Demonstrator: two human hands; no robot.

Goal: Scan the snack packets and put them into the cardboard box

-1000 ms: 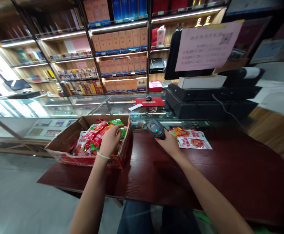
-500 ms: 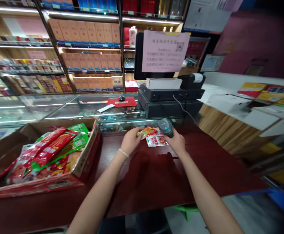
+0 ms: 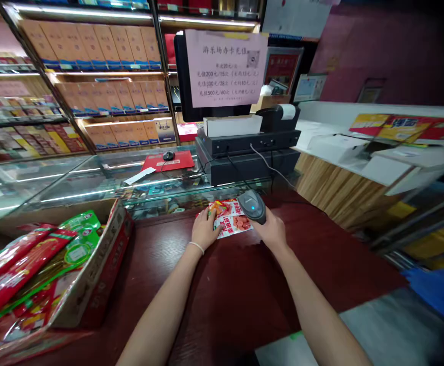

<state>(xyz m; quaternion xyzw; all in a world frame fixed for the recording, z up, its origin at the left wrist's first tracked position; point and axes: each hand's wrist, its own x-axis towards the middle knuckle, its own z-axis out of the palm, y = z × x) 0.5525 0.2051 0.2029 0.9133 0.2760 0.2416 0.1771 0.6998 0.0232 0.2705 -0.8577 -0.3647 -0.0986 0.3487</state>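
Note:
My right hand (image 3: 273, 231) is wrapped round the handle of a dark grey barcode scanner (image 3: 251, 205), whose blue light glows on top. The scanner's head hangs over the right end of several snack packets lying on the dark red table. One white and red packet (image 3: 239, 223) shows pieces of food on its front. Behind it lies a small orange and red packet (image 3: 219, 207). Across the left side of these packets rests my left hand (image 3: 205, 233), fingers spread and touching them, thumb towards the scanner. The fingers partly cover the packets.
To the left stands an open cardboard box (image 3: 103, 264) with red and green snack packs (image 3: 81, 244). Beyond the table are a glass counter (image 3: 69, 178), a mouse (image 3: 168, 156) on a red mat, and a cash drawer (image 3: 245, 165) under a screen with a paper sign (image 3: 225, 68).
My left hand has gone from pinching the small orange packet to lying spread over the packets. The scanner stays in my right hand. The view has shifted right and closer to the table.

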